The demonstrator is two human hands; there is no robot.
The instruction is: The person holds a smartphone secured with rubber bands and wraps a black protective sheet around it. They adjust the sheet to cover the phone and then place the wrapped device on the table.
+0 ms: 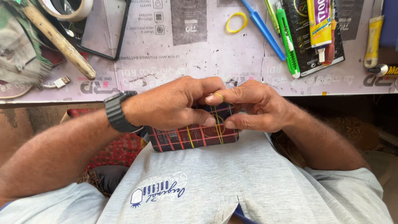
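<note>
My left hand grips a dark phone with a red-lined grid pattern, held flat against my grey shirt below the table edge. Yellow rubber bands wrap around the phone's right part. My right hand pinches one of these bands and stretches it up over the fingertips at the phone's upper right. A black watch sits on my left wrist. Both hands cover the phone's top half.
On the worn pink work mat lie a loose yellow rubber band, a blue tool, a green utility knife, a yellow glue tube, a wooden handle, a dark screen panel and a white cable plug.
</note>
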